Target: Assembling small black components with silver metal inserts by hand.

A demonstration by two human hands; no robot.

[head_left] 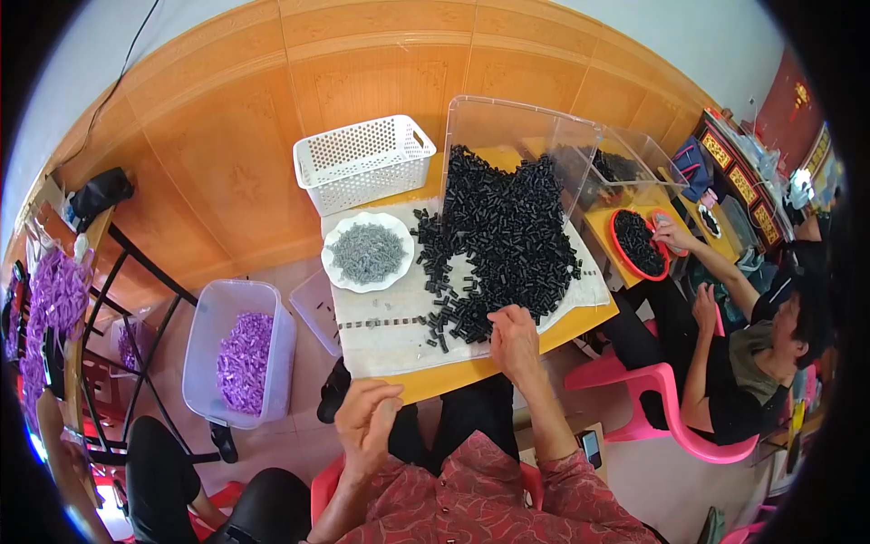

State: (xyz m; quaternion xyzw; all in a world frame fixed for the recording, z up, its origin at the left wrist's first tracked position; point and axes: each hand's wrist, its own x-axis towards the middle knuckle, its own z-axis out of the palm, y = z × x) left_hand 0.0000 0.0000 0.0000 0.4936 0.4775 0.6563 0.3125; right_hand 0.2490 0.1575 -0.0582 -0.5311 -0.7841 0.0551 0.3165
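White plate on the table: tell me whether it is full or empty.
Full: grey pieces heap over the middle of the white plate, leaving only its wavy rim bare.

Right hand (517, 346) is hiding its fingertips at the black tubes (507, 222); contact there is proving unreadable. Left hand (365, 424) is showing too small to tell any pinch. Lower edge is cutting off the red patterned shirt (494, 490); grey pieces (367, 254) are blurring together.
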